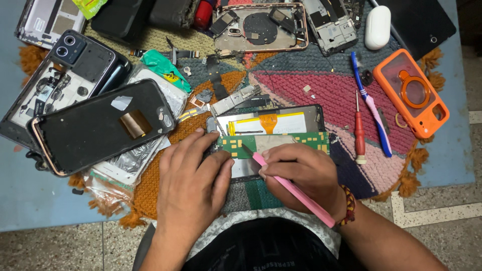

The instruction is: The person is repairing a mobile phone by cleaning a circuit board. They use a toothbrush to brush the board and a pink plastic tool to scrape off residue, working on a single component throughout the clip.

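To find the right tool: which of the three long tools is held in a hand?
The flat pink plastic pry stick, gripped by the right hand. The red screwdriver and blue-and-white brush lie untouched on the woven mat.

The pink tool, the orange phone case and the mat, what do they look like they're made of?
The pink tool in the right hand looks like matte plastic. The orange phone case seems rubbery, with a see-through back. The mat looks like knitted yarn, with ribbed stitches and tassels.
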